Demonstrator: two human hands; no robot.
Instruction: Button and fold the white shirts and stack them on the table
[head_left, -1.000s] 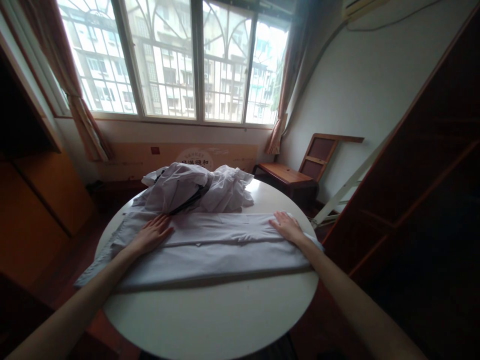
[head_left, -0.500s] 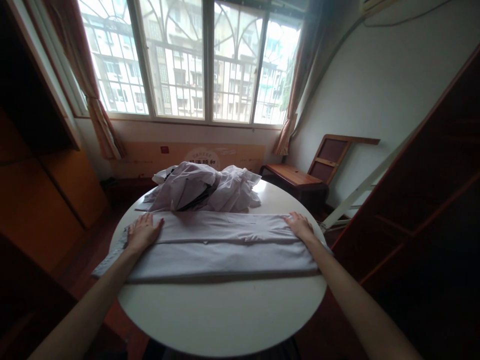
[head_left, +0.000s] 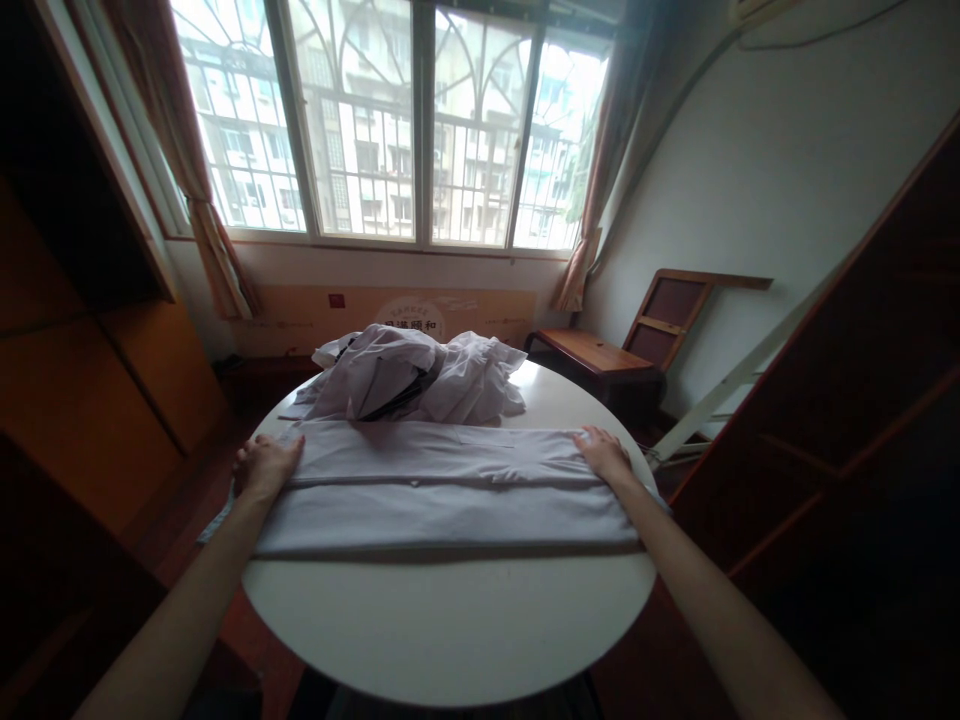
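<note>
A pale shirt [head_left: 450,515], folded into a long band, lies across the round white table [head_left: 450,630]. Small buttons show along the seam in its middle, and its left end hangs past the table's rim. My left hand [head_left: 266,468] is closed on that left end, fingers curled over the cloth and partly hidden. At the opposite end, my right hand [head_left: 604,458] rests on the shirt with its fingers stretched out. Just behind the band sits a crumpled heap of white clothes [head_left: 420,375] with a dark strip in it.
Beyond the table stand a long cardboard box [head_left: 300,315] below the barred window and a low wooden bench [head_left: 592,352]. A white ladder [head_left: 724,400] leans at the right beside a dark red wooden panel [head_left: 832,420]. Orange cabinets [head_left: 97,400] are at the left.
My left hand has slid left to the shirt's end and its fingers have curled in. My right hand stays on the cloth. The view has shifted slightly.
</note>
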